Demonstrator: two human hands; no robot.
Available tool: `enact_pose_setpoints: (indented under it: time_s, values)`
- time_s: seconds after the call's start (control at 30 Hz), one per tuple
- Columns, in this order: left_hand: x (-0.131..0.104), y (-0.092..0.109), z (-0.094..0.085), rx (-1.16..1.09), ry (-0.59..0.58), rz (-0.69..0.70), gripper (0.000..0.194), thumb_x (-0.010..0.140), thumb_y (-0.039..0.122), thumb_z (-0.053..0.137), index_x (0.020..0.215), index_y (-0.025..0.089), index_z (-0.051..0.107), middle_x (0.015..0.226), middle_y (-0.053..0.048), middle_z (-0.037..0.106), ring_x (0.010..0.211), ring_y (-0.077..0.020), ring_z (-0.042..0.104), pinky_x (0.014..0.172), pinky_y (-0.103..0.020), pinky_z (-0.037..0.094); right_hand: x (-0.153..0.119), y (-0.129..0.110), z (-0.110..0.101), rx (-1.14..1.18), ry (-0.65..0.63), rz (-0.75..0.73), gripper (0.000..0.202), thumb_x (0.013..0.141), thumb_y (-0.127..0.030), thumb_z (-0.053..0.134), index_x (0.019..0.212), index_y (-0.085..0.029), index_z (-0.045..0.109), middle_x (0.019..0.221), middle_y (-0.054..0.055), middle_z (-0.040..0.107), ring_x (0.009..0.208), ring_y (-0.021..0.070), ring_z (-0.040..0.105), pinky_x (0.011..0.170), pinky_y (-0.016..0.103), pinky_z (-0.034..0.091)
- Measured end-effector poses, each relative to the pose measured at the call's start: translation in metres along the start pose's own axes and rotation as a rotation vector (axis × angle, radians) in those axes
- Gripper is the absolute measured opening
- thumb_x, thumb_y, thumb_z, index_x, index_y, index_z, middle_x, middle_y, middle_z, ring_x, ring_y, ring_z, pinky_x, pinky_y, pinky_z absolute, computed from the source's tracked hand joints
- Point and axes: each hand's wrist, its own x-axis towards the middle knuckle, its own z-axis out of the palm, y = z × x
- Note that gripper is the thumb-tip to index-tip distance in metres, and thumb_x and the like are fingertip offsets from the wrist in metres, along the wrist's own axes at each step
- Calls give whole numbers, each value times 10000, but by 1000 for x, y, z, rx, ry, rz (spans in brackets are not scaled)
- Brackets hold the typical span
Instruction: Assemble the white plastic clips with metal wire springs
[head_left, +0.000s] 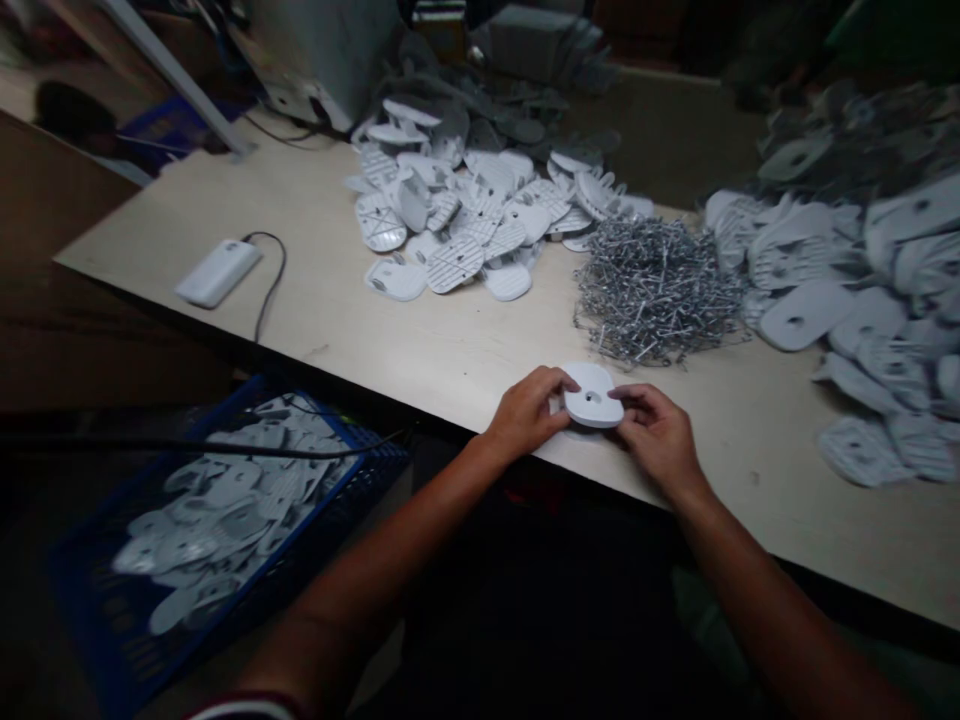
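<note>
Between my two hands, just above the table's front edge, is a white oval plastic part with a hole near its middle. My left hand pinches its left side, thumb and fingers closed on the rim. On the opposite side my right hand grips the rim the same way. Right behind the part lies a heap of thin metal pins. Further back spreads a pile of similar white plastic parts, some showing ribbed undersides.
Another pile of white parts covers the table's right side. A white power bank with a cable lies on the left of the table. Below the edge, a blue crate holds many white parts. A person's head shows far left.
</note>
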Motion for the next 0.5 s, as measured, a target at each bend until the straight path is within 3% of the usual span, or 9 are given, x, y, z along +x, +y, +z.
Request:
enact_pose_setpoints:
  time_s: [0.13, 0.2, 0.27, 0.37, 0.43, 0.5]
  values:
    - [-35, 11, -22, -329, 0, -237, 654, 803, 315, 919, 1384, 201, 641, 1139, -90, 722, 909, -166, 684, 828, -322, 581, -21, -19, -7, -77, 41, 10, 383, 704, -432, 834, 1042, -263, 766, 1068, 83, 777, 852, 301, 737, 764, 439, 618]
    - [-55, 17, -32, -553, 41, -388, 791, 777, 440, 947, 1449, 194, 608, 1108, -111, 734, 940, -191, 710, 853, -345, 581, -32, -31, -5, -207, 57, -32, 355, 722, -463, 829, 1038, -305, 789, 1092, 97, 782, 954, 363, 752, 874, 522, 627]
    - [-73, 24, -35, -766, 4, -506, 833, 784, 573, 915, 1453, 181, 610, 1016, -102, 743, 877, -193, 727, 830, -355, 583, -39, -42, 2, -301, 32, -129, 278, 794, -481, 794, 1049, -369, 795, 1187, 93, 770, 1094, 398, 730, 932, 556, 615]
    - [-89, 28, -26, -1001, -103, -582, 853, 710, 648, 934, 1357, 158, 671, 972, -98, 749, 757, -187, 729, 725, -340, 597, -42, -54, 22, -369, -89, -329, 277, 855, -579, 733, 1045, -387, 793, 1291, 63, 743, 1171, 419, 701, 764, 543, 641]
    - [-95, 28, -19, -1087, -43, -589, 863, 637, 622, 980, 1292, 141, 689, 1005, -116, 756, 707, -187, 728, 653, -322, 601, -38, -58, 34, -381, -178, -373, 361, 845, -639, 735, 1084, -375, 798, 1309, 66, 737, 1116, 416, 722, 647, 506, 635]
    - [-98, 27, -15, -1131, 89, -571, 880, 600, 596, 1002, 1274, 134, 675, 1026, -130, 762, 673, -184, 728, 610, -310, 607, -30, -61, 42, -341, -203, -307, 491, 811, -669, 781, 1220, -398, 777, 1270, 99, 753, 1042, 413, 748, 649, 516, 653]
